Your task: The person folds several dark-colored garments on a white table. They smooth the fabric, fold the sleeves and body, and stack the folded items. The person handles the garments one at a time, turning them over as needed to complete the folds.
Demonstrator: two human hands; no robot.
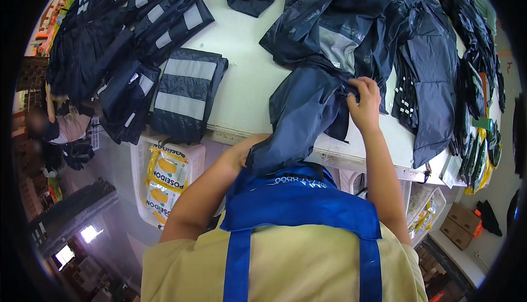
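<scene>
A dark navy rain garment (307, 104) of thin shiny fabric hangs over the front edge of the white table (236, 99) toward my body. My right hand (365, 101) is closed on a gathered edge of it, thumb and fingers pinching the cloth. My left forearm (211, 184) reaches up to the garment's lower left side, where the fabric covers the hand and hides its fingers. Just beyond lies more dark rainwear (379, 5) with a light grey mesh panel (337, 46).
Folded dark garments with grey reflective strips (186, 90) are piled at left. Another stack of navy pieces (433, 93) lies at right. Below the table edge stand white baskets (144, 184) with yellow-and-white packages (164, 178). A person (71, 123) is at far left.
</scene>
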